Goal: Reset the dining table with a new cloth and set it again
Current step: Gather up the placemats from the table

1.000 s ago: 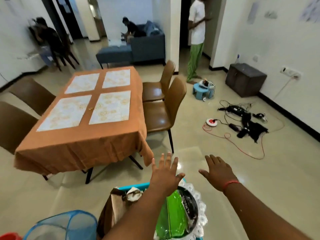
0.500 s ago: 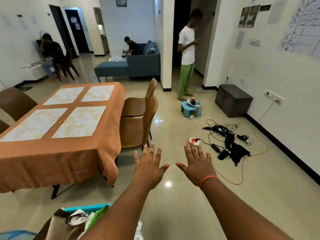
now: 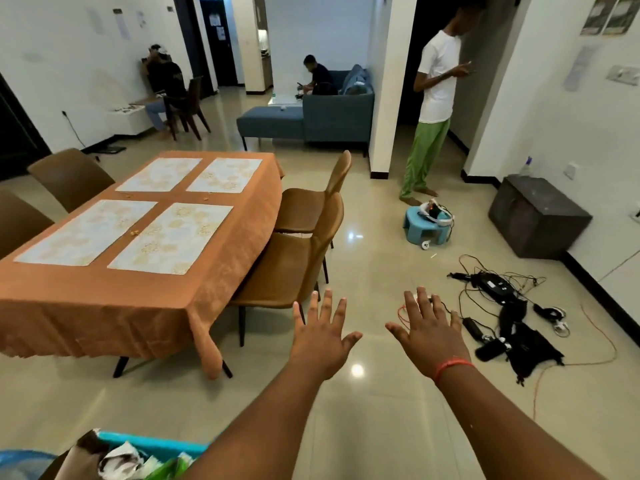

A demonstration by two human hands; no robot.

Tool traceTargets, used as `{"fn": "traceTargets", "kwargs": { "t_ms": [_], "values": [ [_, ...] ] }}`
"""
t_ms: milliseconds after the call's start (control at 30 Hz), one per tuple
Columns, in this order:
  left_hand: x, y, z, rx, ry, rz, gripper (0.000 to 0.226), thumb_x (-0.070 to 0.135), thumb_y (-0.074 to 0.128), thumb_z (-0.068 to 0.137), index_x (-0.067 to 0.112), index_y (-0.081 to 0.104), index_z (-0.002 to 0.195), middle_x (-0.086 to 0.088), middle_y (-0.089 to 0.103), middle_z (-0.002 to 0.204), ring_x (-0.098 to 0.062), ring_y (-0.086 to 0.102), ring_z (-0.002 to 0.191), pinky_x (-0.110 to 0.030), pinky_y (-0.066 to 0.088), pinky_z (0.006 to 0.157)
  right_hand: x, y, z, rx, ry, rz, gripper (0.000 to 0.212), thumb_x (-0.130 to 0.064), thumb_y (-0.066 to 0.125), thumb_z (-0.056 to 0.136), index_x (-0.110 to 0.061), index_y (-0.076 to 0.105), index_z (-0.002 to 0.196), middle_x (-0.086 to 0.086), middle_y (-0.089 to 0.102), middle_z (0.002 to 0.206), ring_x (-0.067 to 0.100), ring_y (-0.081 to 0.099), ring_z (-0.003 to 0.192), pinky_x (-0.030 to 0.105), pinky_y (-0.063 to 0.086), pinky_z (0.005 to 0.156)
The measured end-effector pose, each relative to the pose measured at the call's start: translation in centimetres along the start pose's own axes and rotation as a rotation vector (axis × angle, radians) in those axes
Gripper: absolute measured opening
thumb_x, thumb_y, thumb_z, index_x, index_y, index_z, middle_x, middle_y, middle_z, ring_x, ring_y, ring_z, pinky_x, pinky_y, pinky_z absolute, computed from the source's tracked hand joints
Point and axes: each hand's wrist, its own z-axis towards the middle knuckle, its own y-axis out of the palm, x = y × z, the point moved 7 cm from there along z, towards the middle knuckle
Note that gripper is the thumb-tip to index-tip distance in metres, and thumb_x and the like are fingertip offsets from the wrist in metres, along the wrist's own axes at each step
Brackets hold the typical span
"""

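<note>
Orange cloth (image 3: 104,303) is draping the dining table (image 3: 221,368) off to my left, four pale placemats (image 3: 173,237) lying on it. I'm holding my left hand (image 3: 320,337) and right hand (image 3: 431,336) out flat, fingers spread, gripping nothing, probably readying to strip it.

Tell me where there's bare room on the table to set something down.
Bare cloth runs along the near edge of the table, below the two near placemats, and in narrow strips between the four mats. Crumbs lie between the near pair. Both hands are empty, over open floor.
</note>
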Motion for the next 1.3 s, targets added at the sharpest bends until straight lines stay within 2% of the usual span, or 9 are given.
{"fn": "traceTargets", "kwargs": {
  "t_ms": [267, 433, 567, 667, 767, 967, 1100, 1233, 1300],
  "values": [
    [-6.4, -2.8, 13.8, 0.023, -0.113, -0.028, 0.077, 0.072, 0.005, 0.093, 0.031, -0.013, 0.156, -0.005, -0.019, 0.165, -0.031, -0.020, 0.151, -0.065, -0.005, 0.117, -3.2, -0.1, 17.3, -0.038, -0.107, 0.002, 0.082, -0.075, 0.008, 0.088, -0.031, -0.009, 0.155, -0.001, -0.013, 0.164, 0.026, -0.007, 0.152, 0.054, 0.007, 0.121],
    [-12.8, -3.3, 18.2, 0.053, -0.237, -0.020, 0.084, 0.075, -0.010, 0.085, 0.031, -0.008, 0.157, -0.004, -0.014, 0.166, -0.032, -0.014, 0.152, -0.063, -0.005, 0.118, -8.3, 0.8, 26.3, -0.055, -0.247, -0.019, 0.081, -0.075, 0.009, 0.089, -0.031, -0.009, 0.155, 0.000, -0.012, 0.164, 0.026, -0.007, 0.152, 0.054, 0.008, 0.121],
    [-21.5, -3.2, 22.2, 0.073, -0.496, -0.074, 0.085, 0.075, -0.002, 0.090, 0.027, 0.019, 0.157, -0.008, 0.016, 0.165, -0.037, 0.019, 0.150, -0.065, 0.011, 0.118, -16.6, 0.6, 36.8, -0.057, -0.438, 0.020, 0.079, -0.072, 0.009, 0.091, -0.029, -0.004, 0.156, 0.000, -0.008, 0.165, 0.026, -0.004, 0.152, 0.053, 0.008, 0.121],
    [-26.5, -3.9, 22.8, 0.048, -0.623, -0.078, 0.081, 0.075, 0.000, 0.089, 0.030, -0.003, 0.157, -0.004, -0.007, 0.167, -0.032, -0.001, 0.153, -0.059, -0.006, 0.117, -23.0, 1.2, 41.4, -0.096, -0.581, 0.018, 0.080, -0.072, 0.008, 0.091, -0.029, -0.005, 0.156, 0.001, -0.010, 0.164, 0.025, -0.008, 0.152, 0.053, 0.004, 0.122],
    [-31.4, -4.8, 22.6, 0.043, -0.772, -0.064, 0.075, 0.071, 0.009, 0.095, 0.031, -0.008, 0.156, -0.004, -0.015, 0.166, -0.033, -0.010, 0.152, -0.063, -0.006, 0.117, -29.0, 1.9, 45.9, -0.114, -0.690, 0.013, 0.079, -0.072, 0.009, 0.092, -0.028, -0.006, 0.156, 0.001, -0.011, 0.164, 0.027, -0.008, 0.151, 0.054, 0.004, 0.122],
    [-41.9, -2.6, 20.2, 0.030, -1.029, -0.098, 0.087, 0.076, -0.011, 0.079, 0.033, -0.017, 0.155, -0.001, -0.028, 0.161, -0.031, -0.017, 0.151, -0.063, -0.009, 0.118, -41.8, 5.8, 50.6, -0.178, -0.867, -0.049, 0.083, -0.074, 0.014, 0.091, -0.027, -0.008, 0.156, 0.004, -0.010, 0.164, 0.033, 0.000, 0.151, 0.057, 0.008, 0.120],
    [-50.4, -0.6, 20.0, 0.040, -1.120, -0.216, 0.087, 0.076, -0.011, 0.082, 0.031, -0.013, 0.156, -0.004, -0.020, 0.164, -0.031, -0.013, 0.152, -0.060, -0.004, 0.120, -50.2, 8.9, 54.0, -0.223, -0.880, -0.076, 0.083, -0.073, 0.018, 0.091, -0.027, -0.005, 0.156, 0.004, -0.008, 0.165, 0.030, 0.002, 0.151, 0.056, 0.013, 0.120],
    [-57.2, 2.1, 20.3, -0.007, -1.165, -0.389, 0.076, 0.068, 0.014, 0.097, 0.027, -0.005, 0.159, -0.006, -0.011, 0.166, -0.032, -0.001, 0.153, -0.054, 0.007, 0.123, -56.6, 11.6, 58.2, -0.297, -0.834, -0.109, 0.082, -0.073, 0.018, 0.092, -0.027, -0.002, 0.157, 0.001, -0.008, 0.165, 0.028, 0.003, 0.152, 0.054, 0.015, 0.120],
    [-60.5, 4.2, 20.6, -0.029, -1.183, -0.543, 0.075, 0.065, 0.021, 0.099, 0.022, 0.007, 0.159, -0.009, 0.003, 0.166, -0.032, 0.014, 0.151, -0.049, 0.018, 0.122, -59.6, 13.4, 60.2, -0.366, -0.817, -0.130, 0.083, -0.073, 0.019, 0.092, -0.025, 0.001, 0.157, 0.002, -0.005, 0.165, 0.027, 0.006, 0.152, 0.053, 0.018, 0.119]
  ]
}}
